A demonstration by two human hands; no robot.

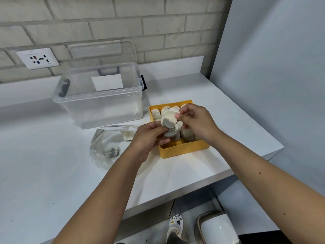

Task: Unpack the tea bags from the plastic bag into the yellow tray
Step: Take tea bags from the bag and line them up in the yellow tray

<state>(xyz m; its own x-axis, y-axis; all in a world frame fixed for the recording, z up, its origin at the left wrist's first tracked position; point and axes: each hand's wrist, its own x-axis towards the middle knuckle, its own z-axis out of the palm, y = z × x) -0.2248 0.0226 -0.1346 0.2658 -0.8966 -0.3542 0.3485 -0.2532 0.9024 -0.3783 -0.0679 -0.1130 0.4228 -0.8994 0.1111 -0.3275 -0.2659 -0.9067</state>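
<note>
head view. the left hand (149, 136) holds a small bunch (169, 121) of tea bags just over the near part of the tray (184, 150). its fingers (154, 125) curl round the bunch from the left, and the thumb presses on the near side. the right hand (197, 122) is right beside it, over the tray. its fingers (181, 117) pinch the top edge of one bag in the bunch. these bags are soft and papery, flat, pale cream, with crinkly edges. some look grey where the dark tea shows through.

the tray is a square box of smooth yellow plastic with low walls. it sits on the white surface (52, 173), near the right edge. more tea bags (156, 114) stand on edge in it in close rows. the near left corner is bare.

left of the tray the bag (103, 143) lies crumpled on the surface. it is thin, clear and shiny. a few tea bags are inside it: a pale one close to the left hand and a darker lump lower down.

behind the bag stands a big clear plastic box (98, 103) with round corners and an open top. a white card (107, 82) shows on its far wall. a clear lid (102, 51) leans on the rough grey brick wall. a white socket (37, 58) is on that wall too. below the surface edge are a shoe (175, 224) and a round white bin (218, 228).
</note>
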